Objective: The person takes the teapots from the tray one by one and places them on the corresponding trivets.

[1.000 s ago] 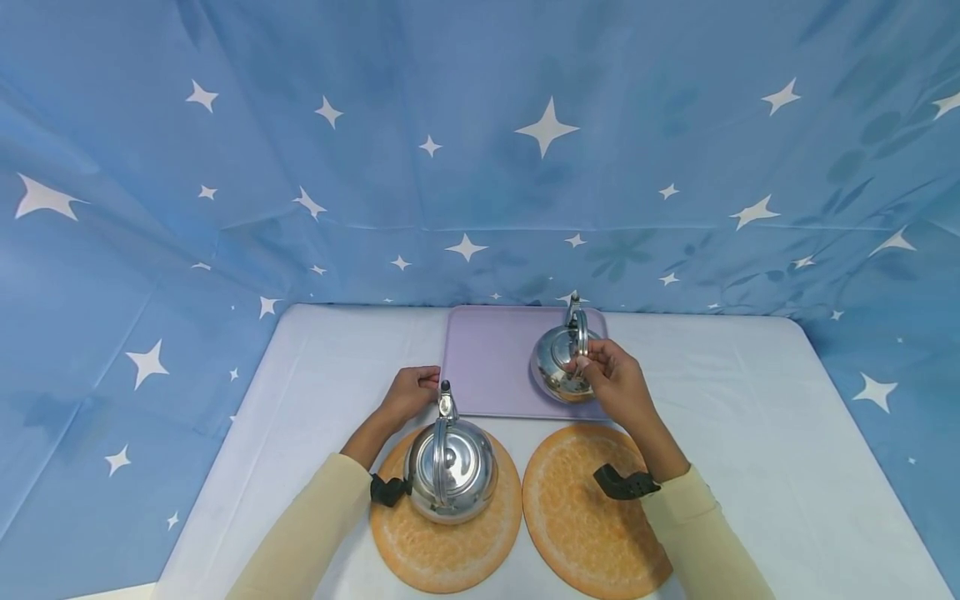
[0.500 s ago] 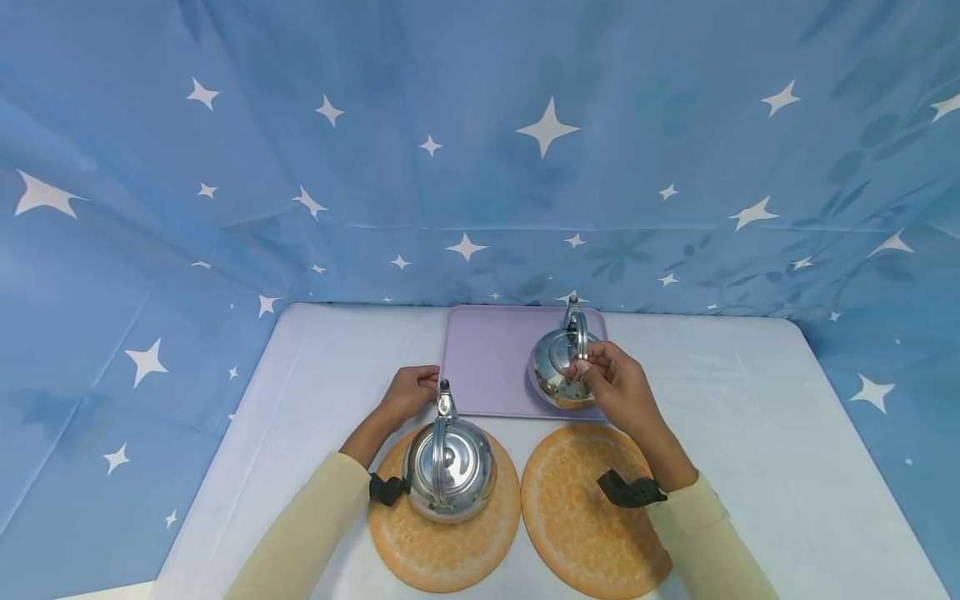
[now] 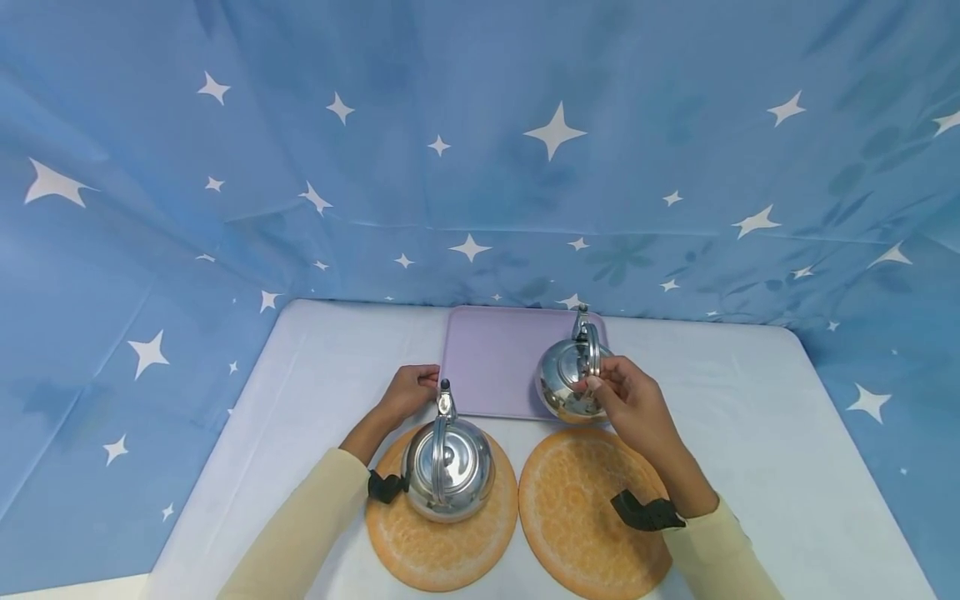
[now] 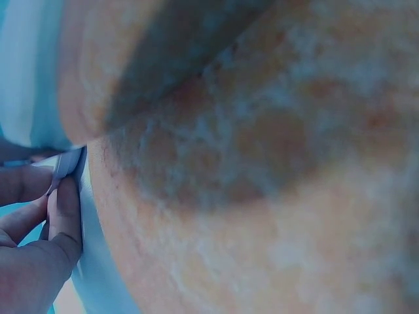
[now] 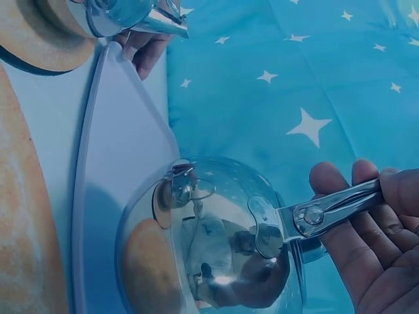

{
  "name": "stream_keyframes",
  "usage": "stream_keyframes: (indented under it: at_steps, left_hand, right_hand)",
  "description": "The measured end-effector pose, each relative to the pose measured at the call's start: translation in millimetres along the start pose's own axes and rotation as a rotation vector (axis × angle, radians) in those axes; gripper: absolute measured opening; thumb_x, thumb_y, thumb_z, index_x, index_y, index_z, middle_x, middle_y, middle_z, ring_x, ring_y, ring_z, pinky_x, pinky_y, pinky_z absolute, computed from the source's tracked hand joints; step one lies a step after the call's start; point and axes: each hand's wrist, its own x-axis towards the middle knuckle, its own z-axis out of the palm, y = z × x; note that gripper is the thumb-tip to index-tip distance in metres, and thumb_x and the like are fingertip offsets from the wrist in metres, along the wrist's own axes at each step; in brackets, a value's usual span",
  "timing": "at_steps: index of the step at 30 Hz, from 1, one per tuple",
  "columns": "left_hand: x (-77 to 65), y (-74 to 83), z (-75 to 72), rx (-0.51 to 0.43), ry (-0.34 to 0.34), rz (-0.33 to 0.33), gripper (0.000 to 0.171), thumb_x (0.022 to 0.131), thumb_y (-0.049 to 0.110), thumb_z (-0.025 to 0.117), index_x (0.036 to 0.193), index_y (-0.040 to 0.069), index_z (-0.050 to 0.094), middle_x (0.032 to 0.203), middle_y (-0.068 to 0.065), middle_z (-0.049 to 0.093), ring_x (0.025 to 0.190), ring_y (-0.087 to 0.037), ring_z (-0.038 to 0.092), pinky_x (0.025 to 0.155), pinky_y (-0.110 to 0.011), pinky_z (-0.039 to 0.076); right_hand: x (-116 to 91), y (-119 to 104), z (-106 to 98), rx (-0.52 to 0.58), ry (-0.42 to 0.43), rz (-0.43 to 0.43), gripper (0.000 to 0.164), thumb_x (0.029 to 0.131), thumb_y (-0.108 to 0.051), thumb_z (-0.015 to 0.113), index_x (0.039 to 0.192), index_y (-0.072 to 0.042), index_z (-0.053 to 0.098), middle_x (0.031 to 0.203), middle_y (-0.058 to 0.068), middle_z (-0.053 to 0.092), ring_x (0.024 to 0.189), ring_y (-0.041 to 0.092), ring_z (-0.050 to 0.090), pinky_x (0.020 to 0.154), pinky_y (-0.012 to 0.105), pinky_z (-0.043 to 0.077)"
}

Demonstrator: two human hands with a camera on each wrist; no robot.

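Note:
My right hand (image 3: 637, 408) grips the upright handle of a shiny steel kettle (image 3: 557, 383), fingers and thumb curled round it, as the right wrist view also shows. This kettle overlaps the right front part of a lilac tray (image 3: 487, 358), its spout pointing to the back. At the tray's left edge, my left hand (image 3: 408, 392) pinches the rim between thumb and fingers, seen closer in the left wrist view. A second steel kettle (image 3: 468, 479) stands beside my left wrist on the left orange-slice placemat (image 3: 427, 562), spout also pointing back.
A matching orange-slice placemat (image 3: 566, 508) lies to the right, below my right forearm, its edge touching or nearly touching the left one. White cloth (image 3: 772, 450) covers the table. Behind it and along both sides hangs a blue curtain (image 3: 465, 192) with white stars.
The kettle in my right hand has moved slightly towards me and to the right. My left hand stays at the tray's edge, and the other kettle stands where it was.

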Motion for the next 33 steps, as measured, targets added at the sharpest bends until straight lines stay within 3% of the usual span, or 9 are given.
stream_keyframes:
  at_steps: [4, 17, 24, 33]
  left_hand:
    - [-0.2, 0.9, 0.4, -0.009, 0.000, 0.004, 0.052, 0.077, -0.008, 0.058, 0.129, -0.012, 0.055, 0.110, -0.016, 0.064, 0.096, -0.023, 0.061, 0.079, -0.029, 0.051]
    - [-0.2, 0.3, 1.3, -0.004, -0.003, 0.002, 0.051, 0.079, -0.008, 0.058, 0.130, -0.011, 0.054, 0.110, -0.016, 0.065, 0.097, -0.024, 0.061, 0.079, -0.029, 0.051]
    - [1.5, -2.9, 0.8, 0.010, 0.007, 0.003, 0.049, 0.080, -0.008, 0.058, 0.129, -0.010, 0.056, 0.110, -0.015, 0.065, 0.097, -0.023, 0.061, 0.079, -0.028, 0.051]
    - [1.0, -3.3, 0.8, -0.004, -0.002, 0.014, 0.050, 0.080, -0.009, 0.059, 0.129, -0.011, 0.055, 0.111, -0.015, 0.064, 0.097, -0.023, 0.061, 0.079, -0.029, 0.052]
  right_hand:
    - [-5.7, -3.0, -3.7, 0.036, -0.017, -0.053, 0.011, 0.098, 0.003, 0.051, 0.107, 0.006, 0.054, 0.095, 0.013, 0.068, 0.090, 0.026, 0.066, 0.069, 0.027, 0.052]
    - [-25.8, -10.7, -4.7, 0.026, -0.022, -0.082, 0.008, 0.096, 0.007, 0.053, 0.102, 0.004, 0.055, 0.093, 0.013, 0.070, 0.086, 0.027, 0.068, 0.059, 0.028, 0.049]
    - [-34.4, -18.4, -4.1, 0.044, -0.034, -0.098, 0.008, 0.094, 0.010, 0.053, 0.100, 0.005, 0.055, 0.093, 0.015, 0.070, 0.089, 0.018, 0.068, 0.074, 0.022, 0.053]
    - [-53.3, -20.1, -2.7, 0.047, -0.014, -0.102, 0.013, 0.092, 0.013, 0.054, 0.103, 0.006, 0.056, 0.094, 0.014, 0.070, 0.090, 0.017, 0.068, 0.080, 0.021, 0.052]
